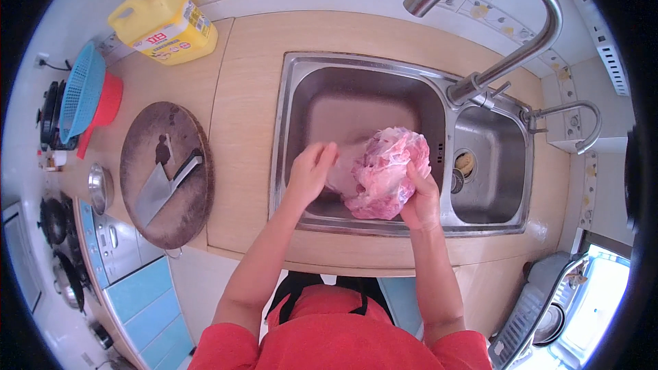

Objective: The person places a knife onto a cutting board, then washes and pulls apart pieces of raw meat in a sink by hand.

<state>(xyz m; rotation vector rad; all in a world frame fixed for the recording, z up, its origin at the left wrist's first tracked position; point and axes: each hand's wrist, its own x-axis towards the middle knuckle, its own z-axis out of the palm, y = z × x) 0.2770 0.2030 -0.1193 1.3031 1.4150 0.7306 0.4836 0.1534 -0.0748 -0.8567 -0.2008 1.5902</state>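
Observation:
A large piece of raw meat [385,174], pink with whitish fat and sinew, is above the left part of the big steel sink basin [360,108]. My right hand [424,198] grips its right side, the fingers partly hidden behind it. My left hand [311,169] is at the meat's left, fingers bent together near a paler part of it; whether the fingertips pinch anything is not clear. A cleaver [157,190] with a black handle lies on the round wooden chopping board [139,164] to the left of the sink.
A steel faucet [547,15] arches over the sink's back right. The smaller basin [493,164] holds a yellowish thing [464,163] by its drain. A yellow detergent jug [169,25], a blue colander [82,95], a red basin [109,97] and a metal bowl [100,187] stand at left.

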